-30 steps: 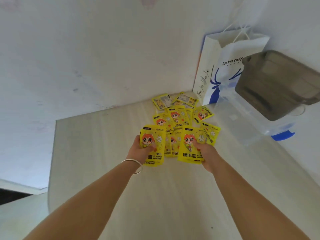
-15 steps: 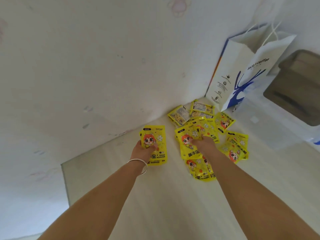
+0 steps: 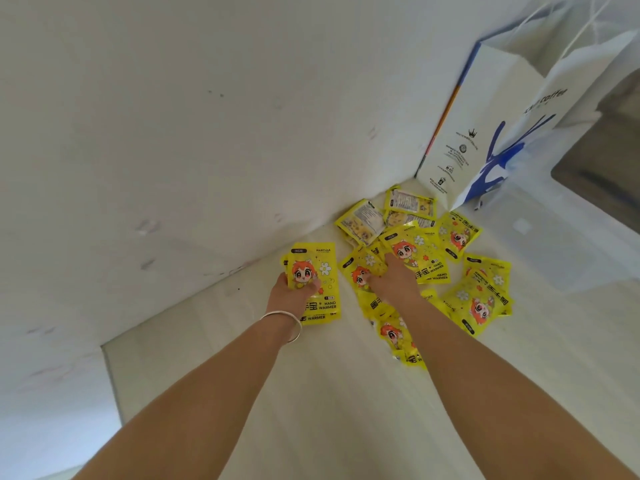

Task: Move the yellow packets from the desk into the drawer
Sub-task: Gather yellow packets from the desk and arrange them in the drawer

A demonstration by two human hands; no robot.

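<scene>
Several yellow hand-warmer packets (image 3: 424, 258) lie scattered on the pale desk (image 3: 311, 403) near the wall corner. My left hand (image 3: 289, 296), with a silver bangle on the wrist, grips a small stack of packets (image 3: 318, 268) held upright above the desk. My right hand (image 3: 393, 284) reaches into the pile, its fingers on a packet (image 3: 360, 271) there; whether they pinch it is hidden. More packets (image 3: 479, 299) lie to the right of my right arm. No drawer is in view.
A white and blue paper coffee bag (image 3: 491, 133) stands in the back right corner. A clear plastic box (image 3: 561, 244) with a dark lid sits to its right. The white wall (image 3: 173, 133) borders the desk at the back; the desk's left edge (image 3: 110, 379) is near.
The view has shifted left and closer. My right hand has let go of the packet it held a second ago and moved forward into the pile. My left hand keeps its stack.
</scene>
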